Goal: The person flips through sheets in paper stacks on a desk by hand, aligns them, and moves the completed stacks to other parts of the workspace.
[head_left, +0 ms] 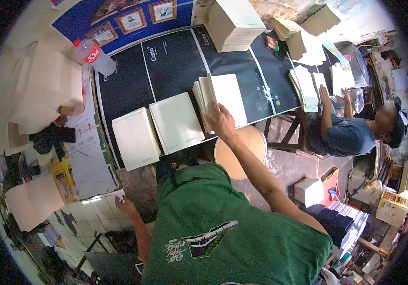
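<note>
On the black-covered table (173, 66), my right hand (220, 118) grips the near edge of a pile of cream paper sheets (203, 102). Some of those sheets stand slightly raised, and a flat white sheet (230, 92) lies against them on the right. Left of this pile are two neat stacks of white sheets, a middle stack (176, 122) and a left stack (135, 137). My left hand (126, 207) hangs low beside the table, fingers curled, with a small whitish bit at the fingertips that is too small to name.
A tall paper stack (237, 26) stands at the back. A clear bottle with a red cap (94, 57) is at the far left corner. On the right, a co-worker (348, 133) has both hands on paper piles (303, 85). A round stool (242, 152) stands by the table.
</note>
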The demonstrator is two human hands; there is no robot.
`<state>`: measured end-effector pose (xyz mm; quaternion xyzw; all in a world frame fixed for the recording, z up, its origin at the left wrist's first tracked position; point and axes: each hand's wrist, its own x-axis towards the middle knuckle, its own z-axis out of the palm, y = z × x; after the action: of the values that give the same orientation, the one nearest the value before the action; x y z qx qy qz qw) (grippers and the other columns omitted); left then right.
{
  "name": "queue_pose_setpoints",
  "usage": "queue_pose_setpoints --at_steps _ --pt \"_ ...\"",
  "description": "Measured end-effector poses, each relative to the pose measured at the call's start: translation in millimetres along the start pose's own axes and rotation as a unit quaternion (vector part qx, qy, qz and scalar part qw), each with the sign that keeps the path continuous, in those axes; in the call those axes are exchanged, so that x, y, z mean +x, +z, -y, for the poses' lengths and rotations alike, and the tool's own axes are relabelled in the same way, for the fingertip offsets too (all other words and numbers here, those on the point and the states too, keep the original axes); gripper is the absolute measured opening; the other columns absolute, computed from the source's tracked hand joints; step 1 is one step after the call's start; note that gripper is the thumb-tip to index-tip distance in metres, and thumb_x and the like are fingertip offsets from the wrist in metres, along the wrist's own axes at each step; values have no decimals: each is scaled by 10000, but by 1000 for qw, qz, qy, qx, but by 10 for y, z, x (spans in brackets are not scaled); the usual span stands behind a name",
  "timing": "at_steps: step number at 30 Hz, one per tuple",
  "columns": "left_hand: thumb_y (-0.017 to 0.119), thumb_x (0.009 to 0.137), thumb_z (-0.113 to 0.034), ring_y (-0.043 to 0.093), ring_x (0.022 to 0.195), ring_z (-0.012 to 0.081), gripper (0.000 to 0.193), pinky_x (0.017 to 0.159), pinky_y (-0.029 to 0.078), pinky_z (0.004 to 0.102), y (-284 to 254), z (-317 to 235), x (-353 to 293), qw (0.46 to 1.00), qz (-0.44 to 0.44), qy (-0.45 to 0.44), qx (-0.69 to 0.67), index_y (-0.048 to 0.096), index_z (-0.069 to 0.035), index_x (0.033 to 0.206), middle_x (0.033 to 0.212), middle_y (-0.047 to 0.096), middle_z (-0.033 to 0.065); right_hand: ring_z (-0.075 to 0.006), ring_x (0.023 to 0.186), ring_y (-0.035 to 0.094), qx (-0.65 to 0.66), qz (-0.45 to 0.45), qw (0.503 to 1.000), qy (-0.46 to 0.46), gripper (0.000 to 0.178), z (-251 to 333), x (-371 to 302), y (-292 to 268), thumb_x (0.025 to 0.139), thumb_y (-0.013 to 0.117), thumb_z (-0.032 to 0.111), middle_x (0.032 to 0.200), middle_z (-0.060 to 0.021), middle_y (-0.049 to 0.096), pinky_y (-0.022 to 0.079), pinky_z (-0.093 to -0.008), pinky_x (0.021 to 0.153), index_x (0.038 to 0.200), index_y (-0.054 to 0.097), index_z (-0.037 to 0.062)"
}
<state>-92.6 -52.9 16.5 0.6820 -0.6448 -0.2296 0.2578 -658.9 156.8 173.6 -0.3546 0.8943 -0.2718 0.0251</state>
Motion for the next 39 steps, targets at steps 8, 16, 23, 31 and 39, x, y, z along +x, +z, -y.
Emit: queue_pose_setpoints --at_steps 8,16,23,31,39 --pt "605 976 -199 529 1150 324 446 957 481 461 -5 -208 -73 996 47 -47 -60 462 -1 1349 1301 478 177 -395 943 656 54 -12 998 2 511 -82 2 -56 850 704 211 1090 -195 658 552 -460 804 1308 542 55" --pt "628 946 -161 462 1268 344 493 1103 341 442 206 -2335 -139 957 161 233 -56 445 17 1367 1350 482 189 -424 967 600 -24 0 1000 -4 712 -3 -74 -42 797 657 78 1136 -224 587 519 -493 834 1460 397 86" --pt "792 751 -392 252 1459 387 1016 1171 195 592 946 -3484 -549 769 364 516 102 245 -16 1522 1577 255 209 -411 937 608 106 -12 992 73 549 -130 -234 22 797 645 24 1125 -235 600 520 -469 830 1331 518 6" --pt "703 798 -142 406 1394 280 475 1166 314 502 1090 -2856 -709 727 307 614 28 628 -78 1263 1413 540 76 -317 941 614 26 -41 991 -124 443 1028 -303 -512 843 613 15 1072 -149 630 552 -421 772 1284 573 8" --pt "714 784 -151 640 1110 247 197 1024 486 410 731 -2835 -446 749 321 579 -4 697 -63 959 1098 697 87 -383 1049 587 174 195 936 -238 698 1059 -747 447 813 713 251 1153 -173 623 468 -503 922 1405 448 -8"
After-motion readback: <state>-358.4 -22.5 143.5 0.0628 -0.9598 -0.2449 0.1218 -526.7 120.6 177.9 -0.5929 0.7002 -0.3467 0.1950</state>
